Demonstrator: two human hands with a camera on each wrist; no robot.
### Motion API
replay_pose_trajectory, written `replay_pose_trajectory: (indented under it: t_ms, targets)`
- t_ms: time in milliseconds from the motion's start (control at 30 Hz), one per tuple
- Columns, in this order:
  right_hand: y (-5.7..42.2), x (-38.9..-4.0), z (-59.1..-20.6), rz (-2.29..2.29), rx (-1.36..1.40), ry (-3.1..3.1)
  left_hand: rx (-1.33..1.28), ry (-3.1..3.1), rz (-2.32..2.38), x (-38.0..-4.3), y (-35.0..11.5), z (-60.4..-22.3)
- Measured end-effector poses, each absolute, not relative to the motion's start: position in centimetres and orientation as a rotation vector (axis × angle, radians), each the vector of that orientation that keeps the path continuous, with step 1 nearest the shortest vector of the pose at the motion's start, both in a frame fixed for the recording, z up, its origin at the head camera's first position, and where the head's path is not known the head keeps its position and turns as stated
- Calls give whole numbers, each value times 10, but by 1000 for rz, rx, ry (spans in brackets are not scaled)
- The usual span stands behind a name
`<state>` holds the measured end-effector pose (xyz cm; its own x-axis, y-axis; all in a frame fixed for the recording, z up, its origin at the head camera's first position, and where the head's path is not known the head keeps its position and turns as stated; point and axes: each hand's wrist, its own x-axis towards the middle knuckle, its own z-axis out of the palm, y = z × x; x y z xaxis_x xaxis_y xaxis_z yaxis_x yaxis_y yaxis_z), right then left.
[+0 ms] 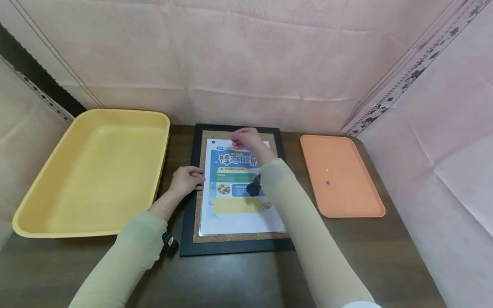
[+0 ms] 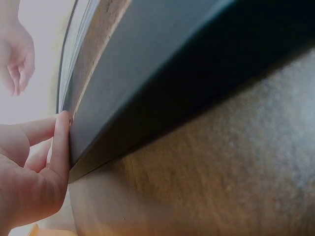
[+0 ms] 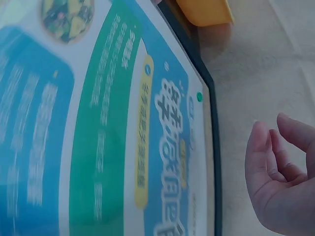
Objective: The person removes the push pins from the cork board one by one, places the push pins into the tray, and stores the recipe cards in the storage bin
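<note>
A laminated poster (image 1: pixel 215 218) with blue, green and yellow print lies on a cork board (image 1: pixel 197 214) in a black frame (image 1: pixel 231 247). A green pushpin (image 1: pixel 213 142) sits at the poster's top left corner and also shows as a green dot in the right wrist view. My left hand (image 1: pixel 187 180) rests at the frame's left side, its fingertips touching the poster's left edge. Above the poster's top part hovers my right hand (image 1: pixel 248 141), fingers loosely bent. In the right wrist view, thumb and forefinger of that right hand (image 3: pixel 283 172) stand apart, with nothing visible between them.
To the left is a large yellow tub (image 1: pixel 104 171). An orange tray (image 1: pixel 346 158) lies at the right, bearing a small purple pin (image 1: pixel 328 182) and a small pale pink one (image 1: pixel 327 170). Pale cloth (image 1: pixel 250 55) hangs behind and beside the dark wooden table (image 1: pixel 239 278).
</note>
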<state>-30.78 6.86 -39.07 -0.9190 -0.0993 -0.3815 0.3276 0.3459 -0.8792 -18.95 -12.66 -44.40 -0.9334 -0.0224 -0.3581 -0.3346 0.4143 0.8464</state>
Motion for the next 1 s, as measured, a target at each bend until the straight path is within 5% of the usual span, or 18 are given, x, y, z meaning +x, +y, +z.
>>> replay_pose_trajectory:
  t_ms: [1000]
  targets:
    - [15,-333,-424,-1431,116,2271,-339,2408,1577,-187,-120,-442]
